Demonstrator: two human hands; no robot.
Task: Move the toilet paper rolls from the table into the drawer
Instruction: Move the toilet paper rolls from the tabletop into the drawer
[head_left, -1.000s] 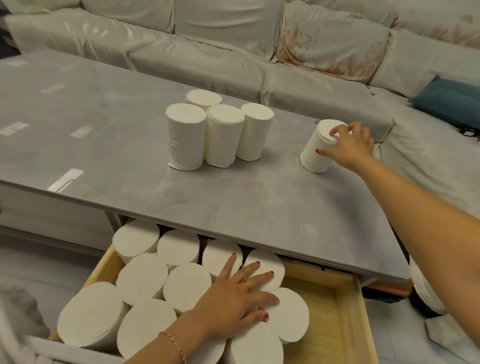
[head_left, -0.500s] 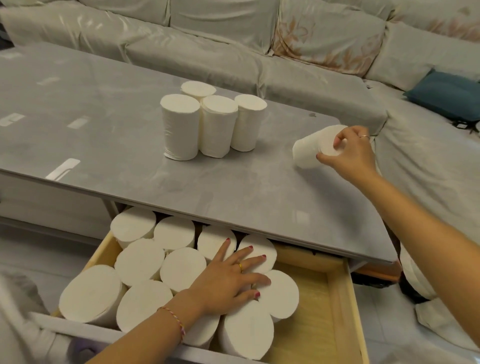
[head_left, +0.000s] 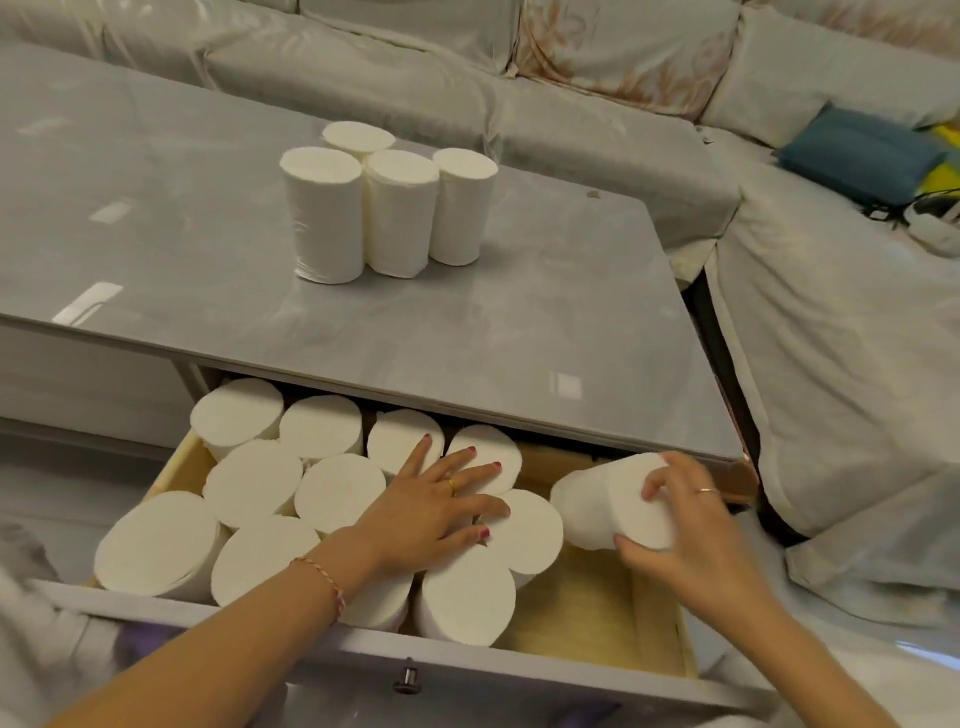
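Observation:
Several white toilet paper rolls (head_left: 384, 208) stand upright in a cluster on the grey table (head_left: 467, 332). Below the table's front edge a wooden drawer (head_left: 576, 618) is pulled out, packed on its left side with several upright rolls (head_left: 254, 483). My left hand (head_left: 431, 514) lies flat with fingers spread on top of those rolls. My right hand (head_left: 691, 530) grips one roll (head_left: 597, 504), tilted on its side, over the bare right part of the drawer.
A covered light sofa (head_left: 571, 93) wraps around the table's far and right sides, with a blue cushion (head_left: 857, 156) on it. The drawer's grey front panel has a small knob (head_left: 408, 678). Bare wood shows at the drawer's right end.
My right hand has carried the roll from the table's right part down over the open drawer. My left hand stays pressed on the rolls in the drawer.

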